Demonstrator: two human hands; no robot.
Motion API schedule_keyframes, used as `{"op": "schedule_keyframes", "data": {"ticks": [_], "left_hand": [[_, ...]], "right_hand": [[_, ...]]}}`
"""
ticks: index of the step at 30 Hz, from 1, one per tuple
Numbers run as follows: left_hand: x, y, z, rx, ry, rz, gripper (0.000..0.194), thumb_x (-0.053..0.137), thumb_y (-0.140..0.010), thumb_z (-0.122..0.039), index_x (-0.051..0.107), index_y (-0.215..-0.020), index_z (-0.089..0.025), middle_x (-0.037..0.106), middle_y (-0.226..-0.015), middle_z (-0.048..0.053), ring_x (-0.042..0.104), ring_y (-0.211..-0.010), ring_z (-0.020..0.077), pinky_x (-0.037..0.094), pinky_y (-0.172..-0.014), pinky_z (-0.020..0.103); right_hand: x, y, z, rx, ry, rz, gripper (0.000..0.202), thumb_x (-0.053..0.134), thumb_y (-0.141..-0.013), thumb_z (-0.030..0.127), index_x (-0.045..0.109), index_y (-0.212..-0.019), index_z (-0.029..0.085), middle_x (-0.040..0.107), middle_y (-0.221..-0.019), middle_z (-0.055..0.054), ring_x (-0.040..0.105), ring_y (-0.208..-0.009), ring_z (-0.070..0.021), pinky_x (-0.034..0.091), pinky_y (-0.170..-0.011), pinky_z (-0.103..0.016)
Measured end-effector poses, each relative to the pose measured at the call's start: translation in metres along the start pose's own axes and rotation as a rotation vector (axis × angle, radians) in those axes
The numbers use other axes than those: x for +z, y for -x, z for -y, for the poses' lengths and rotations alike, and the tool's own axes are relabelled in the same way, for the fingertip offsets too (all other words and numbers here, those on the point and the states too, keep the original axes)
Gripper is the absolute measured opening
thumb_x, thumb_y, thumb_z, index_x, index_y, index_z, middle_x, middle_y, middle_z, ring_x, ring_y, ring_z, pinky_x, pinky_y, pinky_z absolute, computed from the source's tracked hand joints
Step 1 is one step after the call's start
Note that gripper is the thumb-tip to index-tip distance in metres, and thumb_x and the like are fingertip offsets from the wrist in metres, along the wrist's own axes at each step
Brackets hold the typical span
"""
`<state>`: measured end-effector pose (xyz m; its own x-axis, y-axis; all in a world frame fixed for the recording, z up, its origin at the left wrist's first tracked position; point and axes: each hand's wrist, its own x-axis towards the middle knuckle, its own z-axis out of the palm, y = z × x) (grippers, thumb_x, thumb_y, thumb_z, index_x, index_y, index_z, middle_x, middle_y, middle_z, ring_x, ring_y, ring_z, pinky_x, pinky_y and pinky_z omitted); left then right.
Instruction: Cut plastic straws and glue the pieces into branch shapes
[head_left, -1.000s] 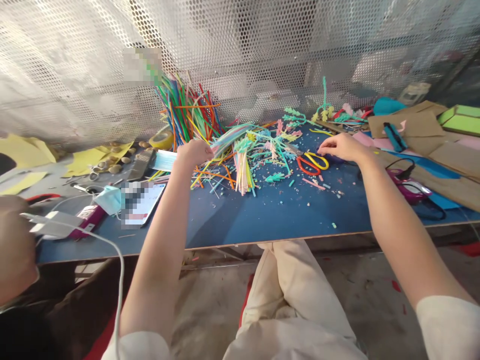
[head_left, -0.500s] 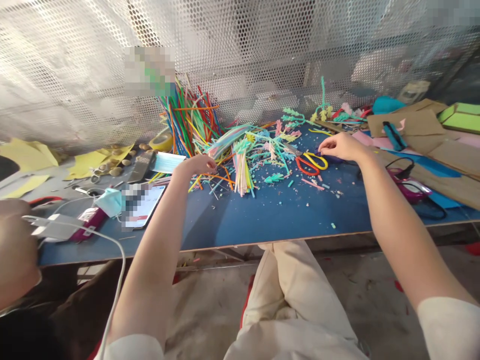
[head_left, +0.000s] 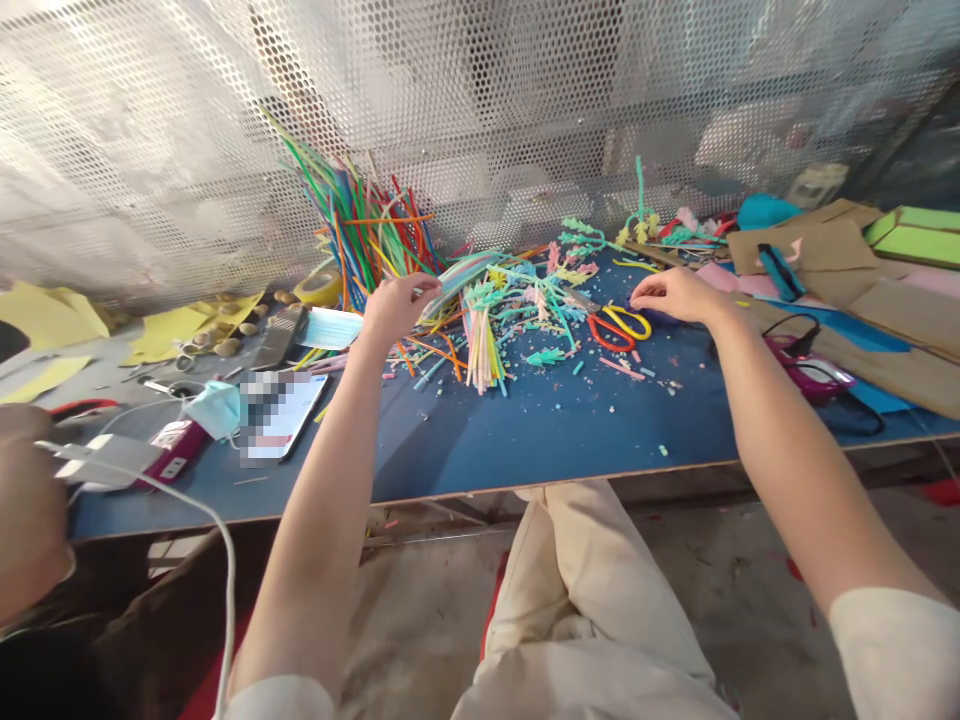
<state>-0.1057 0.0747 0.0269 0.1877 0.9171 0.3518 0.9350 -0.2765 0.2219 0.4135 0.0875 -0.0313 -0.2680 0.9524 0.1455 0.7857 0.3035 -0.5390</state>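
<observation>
Loosely heaped straws (head_left: 487, 320) on blue table (head_left: 525, 430) (uncontained), left hand (head_left: 397, 305) pinching some

A craft workshop: blue worktable (head_left: 525, 440) strewn with coloured straws (head_left: 360, 225), scissors (head_left: 619, 325), cardboard (head_left: 825, 245)

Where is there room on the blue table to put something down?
The near strip of the blue table, between the phone and the purple tool, is bare apart from crumbs. Around the straw pile and scissors it is crowded.
</observation>
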Motion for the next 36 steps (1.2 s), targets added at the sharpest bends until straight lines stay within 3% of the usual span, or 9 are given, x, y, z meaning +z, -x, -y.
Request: {"op": "schedule_keyframes", "data": {"ticks": [7,12,16,19,22,26,30,33,36], "left_hand": [[-0.008,-0.002,-0.04,0.127,0.179,-0.234,0.031,0.059,-0.103,-0.04,0.078,-0.12,-0.023,0.082,-0.11,0.005,0.07,-0.091,0.0166,0.055,-0.087,0.029],[-0.029,-0.005,-0.069,0.22,0.267,-0.418,0.024,0.062,-0.104,-0.041,0.074,-0.117,-0.026,0.079,-0.112,0.004,0.07,-0.091,0.0159,0.058,-0.084,0.029],[-0.051,0.005,-0.099,0.325,0.25,-0.604,0.024,0.068,-0.103,-0.05,0.073,-0.11,-0.028,0.077,-0.109,0.003,0.071,-0.095,0.0187,0.06,-0.098,0.038],[-0.059,0.022,-0.122,0.395,0.223,-0.694,0.034,0.06,-0.106,-0.059,0.071,-0.111,-0.028,0.075,-0.109,0.003,0.073,-0.106,0.0208,0.06,-0.105,0.044],[-0.059,0.039,-0.141,0.505,0.219,-0.589,0.035,0.055,-0.109,-0.057,0.073,-0.115,-0.028,0.076,-0.112,0.004,0.072,-0.117,0.0235,0.058,-0.111,0.048],[-0.047,0.051,-0.16,0.685,0.24,-0.245,0.028,0.05,-0.112,-0.043,0.074,-0.126,-0.039,0.076,-0.126,0.001,0.072,-0.123,0.0207,0.06,-0.109,0.041],[-0.017,0.051,-0.165,0.712,0.185,-0.048,0.034,0.046,-0.113,-0.035,0.074,-0.132,-0.042,0.076,-0.133,0.0,0.071,-0.128,0.0206,0.059,-0.109,0.04],[0.019,0.045,-0.156,0.666,0.102,-0.026,0.037,0.045,-0.113,-0.031,0.073,-0.135,-0.043,0.076,-0.137,0.001,0.074,-0.124,0.0209,0.061,-0.099,0.036],[0.052,0.038,-0.142,0.56,0.026,-0.005,0.038,0.043,-0.114,-0.032,0.073,-0.138,-0.035,0.078,-0.134,0.006,0.077,-0.115,0.0212,0.06,-0.094,0.033]], "right_hand": [[-0.001,0.004,0.007,-0.019,0.054,-0.02,0.026,0.065,-0.09,0.046,0.081,-0.094,0.026,0.085,-0.101,-0.004,0.077,-0.1,-0.0299,0.057,-0.091,-0.039],[-0.002,0.005,0.009,-0.026,0.085,-0.083,0.033,0.057,-0.095,0.047,0.08,-0.092,0.024,0.084,-0.097,-0.006,0.076,-0.095,-0.0287,0.055,-0.091,-0.039],[-0.002,0.002,-0.007,0.131,0.245,-0.206,0.041,0.064,-0.083,0.043,0.076,-0.116,0.021,0.08,-0.116,-0.012,0.074,-0.104,-0.0326,0.055,-0.092,-0.043],[-0.002,-0.002,-0.022,0.279,0.353,-0.131,0.057,0.074,-0.074,0.051,0.073,-0.122,0.02,0.073,-0.131,-0.019,0.069,-0.12,-0.0394,0.055,-0.098,-0.049],[0.0,-0.006,-0.028,0.315,0.374,0.038,0.051,0.075,-0.072,0.051,0.075,-0.114,0.021,0.073,-0.131,-0.019,0.068,-0.124,-0.0407,0.055,-0.098,-0.049],[0.005,-0.008,-0.023,0.31,0.31,0.143,0.037,0.071,-0.074,0.045,0.076,-0.104,0.023,0.079,-0.119,-0.014,0.074,-0.108,-0.0353,0.057,-0.085,-0.042],[0.006,-0.006,-0.018,0.369,0.33,0.0,0.049,0.075,-0.072,0.046,0.074,-0.112,0.018,0.081,-0.109,-0.02,0.076,-0.1,-0.0386,0.057,-0.079,-0.043],[0.006,-0.002,-0.012,0.409,0.218,-0.196,0.069,0.073,-0.079,0.055,0.067,-0.132,0.011,0.08,-0.106,-0.026,0.078,-0.094,-0.0408,0.057,-0.084,-0.049],[0.01,0.0,0.007,0.353,0.005,-0.267,0.078,0.066,-0.088,0.063,0.056,-0.146,0.011,0.081,-0.098,-0.023,0.078,-0.077,-0.0371,0.059,-0.081,-0.052]]}}
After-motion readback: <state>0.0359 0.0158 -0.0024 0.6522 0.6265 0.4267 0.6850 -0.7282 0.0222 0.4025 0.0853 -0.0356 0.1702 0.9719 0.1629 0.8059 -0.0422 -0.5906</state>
